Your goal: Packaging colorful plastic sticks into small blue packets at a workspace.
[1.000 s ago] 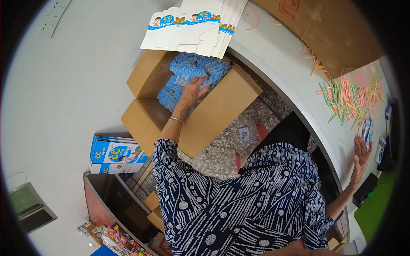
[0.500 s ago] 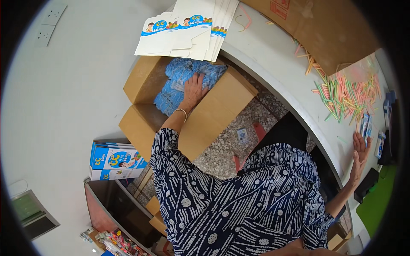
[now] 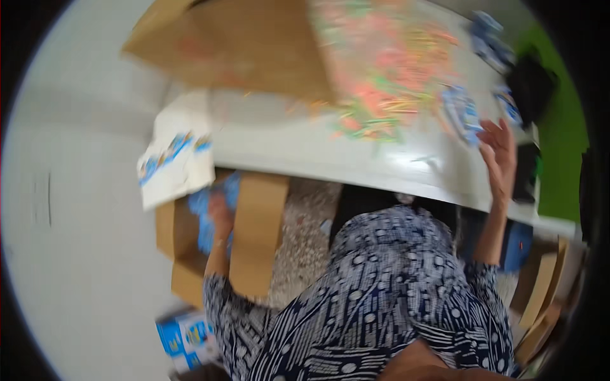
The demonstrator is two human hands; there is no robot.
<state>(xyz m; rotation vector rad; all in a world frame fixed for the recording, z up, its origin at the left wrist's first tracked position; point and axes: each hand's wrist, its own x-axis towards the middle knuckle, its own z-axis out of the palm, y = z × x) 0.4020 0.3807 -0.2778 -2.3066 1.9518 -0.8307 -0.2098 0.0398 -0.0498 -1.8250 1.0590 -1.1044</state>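
My left hand (image 3: 220, 213) reaches down into an open cardboard box (image 3: 257, 238) at the left, over a heap of blue patterned packets (image 3: 206, 230). Motion blurs its fingers, so whether they grip a packet cannot be made out. Above the white table (image 3: 279, 143), at its right end, my right hand (image 3: 499, 155) is raised with fingers apart and nothing in it. Close by its fingertips lies a blue-and-white packet (image 3: 460, 113), with a smaller one (image 3: 508, 105) beyond. Loose pink, green and yellow sticks (image 3: 387, 105) are heaped on the table left of these.
A large brown cardboard box (image 3: 248, 57) takes up the table's far left. Flat white-and-blue cartons (image 3: 184, 149) overhang the table edge above the open box. Blue-and-white boxes (image 3: 190, 336) stand lower left. Black items (image 3: 530, 86) and a green surface (image 3: 562, 133) border the right.
The view has swung to the right, bringing more of the table and sticks into sight. My left hand stays in the box; my right hand has its fingers more spread.
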